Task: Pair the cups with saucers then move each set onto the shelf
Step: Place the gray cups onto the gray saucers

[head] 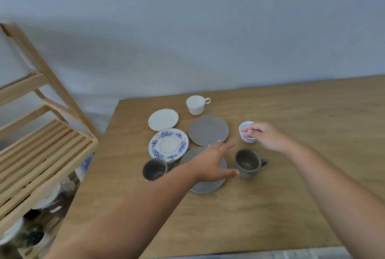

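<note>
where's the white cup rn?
Head view: the white cup stands upright at the table's far edge, just beyond the far grey saucer and right of the white saucer, untouched.

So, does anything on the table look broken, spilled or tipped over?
Nothing stands out. The four cups, white, blue-white and two grey, stand upright, and the saucers lie flat. No cup is on a saucer yet.

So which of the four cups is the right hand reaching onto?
The small pale blue-and-white cup at the right of the group; the right hand has its fingers at the rim. The white cup and both grey cups stand untouched.
</note>
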Motion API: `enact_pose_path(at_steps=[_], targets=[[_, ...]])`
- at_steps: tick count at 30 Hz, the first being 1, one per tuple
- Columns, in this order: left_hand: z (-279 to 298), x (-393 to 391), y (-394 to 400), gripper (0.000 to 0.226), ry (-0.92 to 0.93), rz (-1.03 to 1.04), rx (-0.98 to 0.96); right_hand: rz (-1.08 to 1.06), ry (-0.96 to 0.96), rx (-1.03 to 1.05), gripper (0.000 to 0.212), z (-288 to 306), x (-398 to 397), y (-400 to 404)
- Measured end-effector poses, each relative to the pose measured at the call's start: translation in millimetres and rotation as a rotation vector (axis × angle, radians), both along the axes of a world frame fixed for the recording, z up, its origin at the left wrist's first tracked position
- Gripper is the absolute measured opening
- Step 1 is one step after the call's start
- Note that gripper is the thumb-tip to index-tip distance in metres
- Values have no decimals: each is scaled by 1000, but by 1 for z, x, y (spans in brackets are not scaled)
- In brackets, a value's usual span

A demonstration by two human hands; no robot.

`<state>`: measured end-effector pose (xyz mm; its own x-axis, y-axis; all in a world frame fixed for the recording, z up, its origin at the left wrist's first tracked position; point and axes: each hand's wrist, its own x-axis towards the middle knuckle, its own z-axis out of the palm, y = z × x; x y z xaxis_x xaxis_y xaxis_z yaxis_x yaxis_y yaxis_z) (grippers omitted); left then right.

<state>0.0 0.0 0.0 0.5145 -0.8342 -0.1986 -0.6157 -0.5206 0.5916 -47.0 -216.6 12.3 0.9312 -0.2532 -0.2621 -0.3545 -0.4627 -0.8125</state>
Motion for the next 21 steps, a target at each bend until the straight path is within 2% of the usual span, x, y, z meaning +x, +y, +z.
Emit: enact_pose_path(at_steps=[3,7,11,14,18,21], targets=[[-20,-13,-9,99,-5,-5,-12,-44,-16,-43,24,-11,-24,-11],[-36,-19,-23,103,66,111,-66,-99,-6,32,22,-41,-59,-10],[-42,-20,-29,90,46,149,-154,-253,-55,276,23,-65,-86,4],[-40,-20,-30,80,99,170,-185,-351,-148,394,20,-76,-94,16],[-34,-21,-22,69,212,223,-248,-401,-243,486,12,-75,-88,28],[-27,-14,-4,64,233,299,-289,-360,-291,538,12,-66,-76,40]])
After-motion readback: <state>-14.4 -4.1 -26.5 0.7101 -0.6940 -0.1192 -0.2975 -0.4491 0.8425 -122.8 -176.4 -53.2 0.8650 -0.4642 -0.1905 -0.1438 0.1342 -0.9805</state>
